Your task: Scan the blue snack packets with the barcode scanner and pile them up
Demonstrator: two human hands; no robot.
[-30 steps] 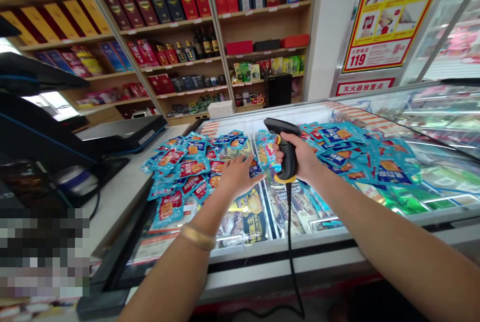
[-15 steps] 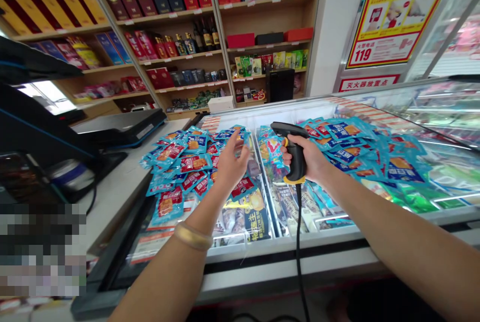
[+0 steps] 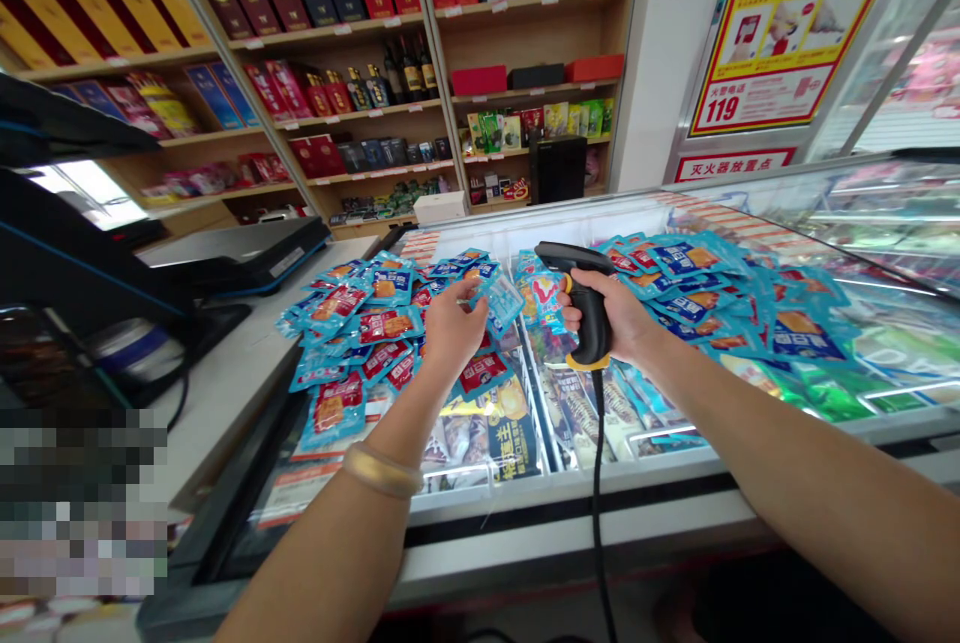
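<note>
Your left hand (image 3: 450, 328) pinches a blue snack packet (image 3: 501, 301) | your right hand (image 3: 619, 318) clamps the barcode scanner (image 3: 583, 308) | both above freezer lid (image 3: 600, 483)

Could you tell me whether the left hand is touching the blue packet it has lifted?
Touching. The head view shows the left hand pinching the blue packet by its edge, above the pile.
</note>
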